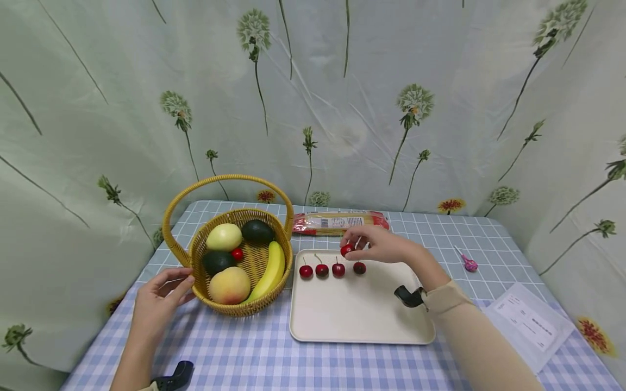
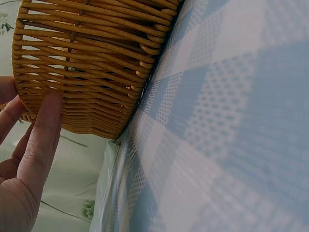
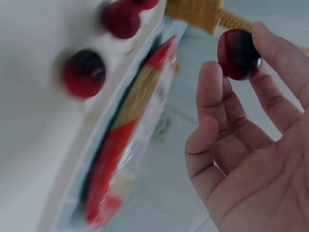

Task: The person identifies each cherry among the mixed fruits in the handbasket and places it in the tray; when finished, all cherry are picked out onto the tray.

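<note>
My right hand (image 1: 374,244) pinches a dark red cherry (image 3: 237,54) between thumb and fingertips, above the back part of a cream tray (image 1: 362,320). Several cherries (image 1: 321,270) with stems sit in a row along that part of the tray. At the left, my left hand (image 1: 158,296) touches the outer side of a woven basket (image 1: 288,260) with fairly straight fingers (image 2: 41,135), close to its rim. The tall-handled basket holds a banana (image 1: 270,274), a peach (image 1: 230,285), a pale yellow-green fruit (image 1: 224,238), two dark green avocados (image 1: 258,232) and a small red fruit (image 1: 237,254).
Behind the tray lies a red-ended packet of dry noodles (image 1: 337,222). To the right are a wrapped lollipop (image 1: 470,265) and a flat white plastic pouch (image 1: 530,323) with a label. A floral curtain (image 1: 342,108) hangs behind the checked table.
</note>
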`<action>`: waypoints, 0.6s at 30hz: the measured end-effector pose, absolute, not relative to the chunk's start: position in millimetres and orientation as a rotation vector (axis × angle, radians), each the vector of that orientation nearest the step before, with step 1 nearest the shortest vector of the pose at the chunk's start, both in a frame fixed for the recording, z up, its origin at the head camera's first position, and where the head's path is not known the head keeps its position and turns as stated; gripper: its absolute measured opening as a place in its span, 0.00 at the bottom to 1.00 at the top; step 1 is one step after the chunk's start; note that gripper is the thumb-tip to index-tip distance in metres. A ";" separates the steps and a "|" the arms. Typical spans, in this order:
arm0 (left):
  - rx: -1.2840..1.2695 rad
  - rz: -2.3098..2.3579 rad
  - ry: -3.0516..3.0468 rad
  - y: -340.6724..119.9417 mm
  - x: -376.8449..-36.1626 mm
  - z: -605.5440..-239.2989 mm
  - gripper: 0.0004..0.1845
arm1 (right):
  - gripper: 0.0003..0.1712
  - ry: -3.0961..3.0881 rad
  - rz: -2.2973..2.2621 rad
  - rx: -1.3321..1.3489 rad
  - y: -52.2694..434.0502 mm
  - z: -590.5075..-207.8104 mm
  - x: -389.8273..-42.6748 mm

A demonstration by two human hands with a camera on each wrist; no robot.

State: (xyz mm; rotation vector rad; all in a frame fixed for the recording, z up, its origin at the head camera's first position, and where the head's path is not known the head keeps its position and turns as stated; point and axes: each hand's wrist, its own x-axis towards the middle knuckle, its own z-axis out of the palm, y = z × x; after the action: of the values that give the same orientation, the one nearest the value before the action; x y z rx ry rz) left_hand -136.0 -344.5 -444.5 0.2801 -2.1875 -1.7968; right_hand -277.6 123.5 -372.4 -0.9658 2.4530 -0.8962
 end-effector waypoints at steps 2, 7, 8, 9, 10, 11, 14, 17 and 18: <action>0.274 -1.791 -2.189 -344.1 -135.9 -443.8 0.16 | 0.16 2.489 -0.899 -0.924 133.6 -377.8 -276.3; 0.257 -1.782 -2.195 -343.3 -136.7 -443.0 0.17 | 0.12 2.549 -0.911 -0.840 154.8 -393.5 -276.3; 0.256 -1.784 -2.196 -343.2 -136.6 -443.1 0.17 | 0.12 2.554 -0.917 -0.831 158.6 -396.4 -276.3; 0.257 -1.787 -2.194 -343.0 -136.5 -443.1 0.17 | 0.12 2.560 -0.922 -0.823 162.6 -399.6 -276.5; 0.259 -1.784 -2.195 -342.8 -136.1 -443.3 0.17 | 0.12 2.561 -0.928 -0.819 166.4 -402.5 -276.4; 0.262 -1.779 -2.197 -342.7 -135.9 -443.4 0.16 | 0.13 2.564 -0.928 -0.819 170.0 -405.5 -276.4; 0.271 -1.780 -2.200 -342.7 -135.5 -443.2 0.16 | 0.13 2.574 -0.922 -0.807 179.5 -413.0 -275.9; 0.282 -1.776 -2.204 -342.9 -135.6 -443.2 0.17 | 0.13 2.577 -0.910 -0.783 185.3 -419.1 -274.8; 0.284 -1.778 -2.203 -343.1 -135.6 -443.2 0.17 | 0.13 2.577 -0.907 -0.763 186.2 -421.0 -274.4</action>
State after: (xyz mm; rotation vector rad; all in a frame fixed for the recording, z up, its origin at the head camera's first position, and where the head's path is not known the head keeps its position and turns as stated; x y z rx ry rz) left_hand -135.6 -343.1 -443.2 0.2845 -2.2032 -1.7784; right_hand -274.4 186.2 -421.0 -0.7635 2.5773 -0.9067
